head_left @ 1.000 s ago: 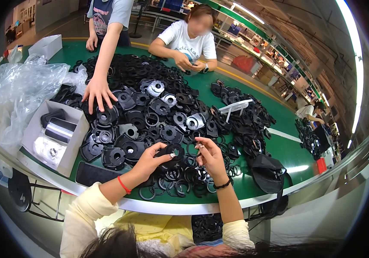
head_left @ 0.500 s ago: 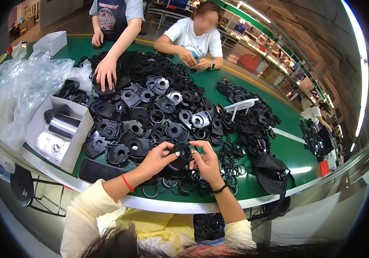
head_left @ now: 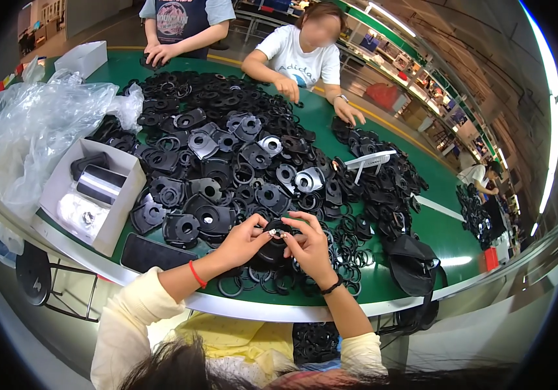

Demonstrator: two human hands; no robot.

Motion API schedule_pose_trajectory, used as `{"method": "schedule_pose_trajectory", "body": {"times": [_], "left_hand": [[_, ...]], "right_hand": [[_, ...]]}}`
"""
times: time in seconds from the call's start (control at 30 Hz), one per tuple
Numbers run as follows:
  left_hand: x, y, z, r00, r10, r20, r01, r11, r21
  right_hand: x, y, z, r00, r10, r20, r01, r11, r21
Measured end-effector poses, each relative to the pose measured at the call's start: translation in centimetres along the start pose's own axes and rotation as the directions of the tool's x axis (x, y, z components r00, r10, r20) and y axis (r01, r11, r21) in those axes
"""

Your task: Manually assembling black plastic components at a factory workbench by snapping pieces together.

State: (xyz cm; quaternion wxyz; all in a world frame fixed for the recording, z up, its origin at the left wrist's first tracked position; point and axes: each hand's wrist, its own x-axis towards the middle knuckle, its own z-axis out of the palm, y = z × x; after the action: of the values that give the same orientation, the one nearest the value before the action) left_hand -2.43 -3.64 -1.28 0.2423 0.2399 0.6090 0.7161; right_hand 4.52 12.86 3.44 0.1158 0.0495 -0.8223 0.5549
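Note:
My left hand (head_left: 242, 240) and my right hand (head_left: 309, 248) meet over the near part of the table, both closed around a black plastic part with a round ring (head_left: 271, 253). The thumbs lie on the near side of the ring and the fingertips curl over its far side. Fingers cover much of the part, so its full shape is hidden. Just beyond my left hand lie several black plates with round holes (head_left: 208, 217). Loose black rings (head_left: 354, 257) are scattered beside my right hand, and more lie below the hands.
A large heap of black parts (head_left: 211, 97) covers the green table (head_left: 451, 244). To the left are an open carton (head_left: 118, 218), clear plastic bags (head_left: 32, 133) and a dark phone-like slab (head_left: 152, 253). A black pouch (head_left: 412, 263) and white stand (head_left: 370, 158) are on the right. Two people work opposite.
My fingers have closed in over the ring, which sits lower between them. Opposite, one person's arm has drawn back from the heap; the other's hand has reached over toward the right-hand pile.

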Motion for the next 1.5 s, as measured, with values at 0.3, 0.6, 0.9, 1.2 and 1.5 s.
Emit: {"method": "schedule_pose_trajectory", "body": {"times": [0.3,0.6,0.9,1.2,1.5], "left_hand": [[-0.5,0.8,0.2,0.986,0.113,0.122,-0.137,0.967,0.215],[-0.6,1.4,0.1,0.979,0.196,0.059,-0.205,0.927,0.314],[-0.8,2.2,0.1,0.971,0.24,0.018,-0.222,0.868,0.444],[-0.7,2.2,0.1,0.97,0.244,0.015,-0.225,0.868,0.443],[0.0,1.6,-0.1,0.934,0.355,-0.048,-0.321,0.888,0.33]], "right_hand": [[0.3,1.3,-0.9,1.0,0.029,-0.011,-0.029,0.999,-0.044],[0.2,1.1,-0.2,0.998,0.057,0.008,-0.057,0.998,-0.009],[0.1,1.0,-0.4,0.998,0.046,0.05,-0.041,0.995,-0.096],[0.2,1.1,-0.4,0.997,0.047,0.067,-0.042,0.996,-0.084],[0.1,0.9,-0.8,0.979,0.179,0.098,-0.186,0.98,0.069]]}}
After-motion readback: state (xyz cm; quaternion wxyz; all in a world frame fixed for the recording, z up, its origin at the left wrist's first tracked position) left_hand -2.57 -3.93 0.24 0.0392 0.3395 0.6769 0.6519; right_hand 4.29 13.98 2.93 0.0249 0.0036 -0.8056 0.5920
